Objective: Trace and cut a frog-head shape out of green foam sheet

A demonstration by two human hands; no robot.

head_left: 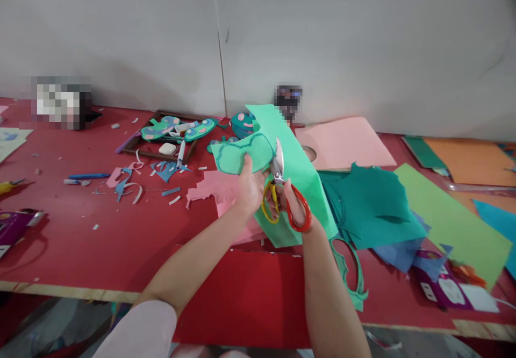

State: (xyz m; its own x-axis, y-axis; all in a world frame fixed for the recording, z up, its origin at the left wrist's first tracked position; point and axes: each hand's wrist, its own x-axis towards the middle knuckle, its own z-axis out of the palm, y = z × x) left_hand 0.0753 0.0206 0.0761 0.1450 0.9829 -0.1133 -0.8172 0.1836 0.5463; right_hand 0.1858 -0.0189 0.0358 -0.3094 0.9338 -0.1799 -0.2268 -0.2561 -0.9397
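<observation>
My left hand (pixel 249 188) grips a mint-green felt piece (pixel 236 156), thumb on top. A darker wavy outline is drawn on it. In my right hand (pixel 296 202) are scissors (pixel 279 164) with one yellow and one red handle loop. Their blades point up and away from me, at the right edge of the outlined piece; whether they touch it I cannot tell. Beneath and behind both hands lies a larger mint-green sheet (pixel 300 178). Pink felt scraps (pixel 213 186) lie under my left forearm and wrist.
A brown tray (pixel 151 155) at the back holds decorated green felt shapes (pixel 160 128). Dark green felt (pixel 374 202), a pink sheet (pixel 342 140) and a light-green sheet (pixel 455 223) lie to the right. A cut-out green frame (pixel 357 272) rests near the front edge; a blue pen (pixel 88 176) lies left.
</observation>
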